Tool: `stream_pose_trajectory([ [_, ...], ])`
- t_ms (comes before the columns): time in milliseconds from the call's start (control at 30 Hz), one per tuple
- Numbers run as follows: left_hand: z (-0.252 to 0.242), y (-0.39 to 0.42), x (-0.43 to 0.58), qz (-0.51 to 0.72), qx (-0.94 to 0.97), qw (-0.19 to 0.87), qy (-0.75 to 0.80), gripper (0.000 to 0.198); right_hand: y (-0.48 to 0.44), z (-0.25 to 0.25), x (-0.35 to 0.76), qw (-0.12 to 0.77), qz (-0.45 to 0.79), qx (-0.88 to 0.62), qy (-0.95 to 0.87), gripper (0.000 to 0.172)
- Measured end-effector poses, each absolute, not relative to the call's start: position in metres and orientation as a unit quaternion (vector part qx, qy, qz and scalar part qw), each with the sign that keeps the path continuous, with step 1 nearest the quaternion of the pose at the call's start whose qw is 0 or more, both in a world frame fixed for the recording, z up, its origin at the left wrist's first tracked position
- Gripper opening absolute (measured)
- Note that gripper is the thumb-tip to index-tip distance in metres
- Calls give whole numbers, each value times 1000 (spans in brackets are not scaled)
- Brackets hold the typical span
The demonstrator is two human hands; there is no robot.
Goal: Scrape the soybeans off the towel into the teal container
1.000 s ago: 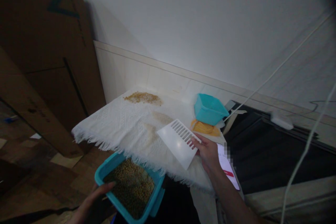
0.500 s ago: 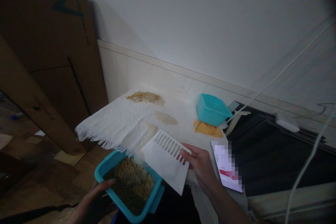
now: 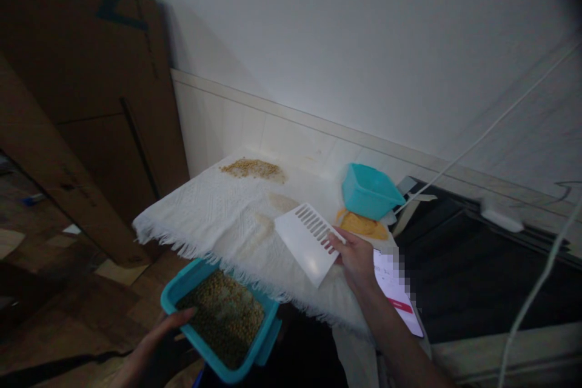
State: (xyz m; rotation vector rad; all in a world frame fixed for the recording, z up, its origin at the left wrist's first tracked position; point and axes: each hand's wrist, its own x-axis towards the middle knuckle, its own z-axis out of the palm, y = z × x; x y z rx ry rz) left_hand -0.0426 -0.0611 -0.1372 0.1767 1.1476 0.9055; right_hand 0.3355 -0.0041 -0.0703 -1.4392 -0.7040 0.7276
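Observation:
In my left hand is the near-side rim of a turquoise plastic bin, its thumb over the edge. Yellow soybean-like beans, darker small beans and pale grains lie in the bin, which sits just below the fringed cloth edge. My right hand grips a white slotted scraper by its slotted side and holds it over the cloth. Left of the scraper is a thin patch of pale grains; another pale patch lies behind it. Farther back spreads a pile of yellow beans.
A white fringed cloth covers the table against the wall. A second turquoise bin stands back right, beside a yellow-orange item. A lit phone lies at the right edge. A large cardboard box stands left; a white cable crosses the right.
My right hand has moved the scraper up and to the right, away from the bin and over the cloth. The left hand still holds the bin in nearly the same place.

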Motion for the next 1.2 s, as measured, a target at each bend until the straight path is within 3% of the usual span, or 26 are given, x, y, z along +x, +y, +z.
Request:
stream_pose_trajectory([
  [233,-123,-62,-46,405,80,745,524,95,-13,-75,327,638,337,-619,-309,59],
  [467,-119,-61,-42,406,70,736,537,93,-12,-76,322,644,363,-616,-271,46],
  [967,-125,-61,-42,412,68,744,521,94,-14,-73,318,620,408,-622,-249,54],
  [1200,-125,-60,-43,406,82,745,523,103,-3,-70,313,598,433,-623,-258,51],
])
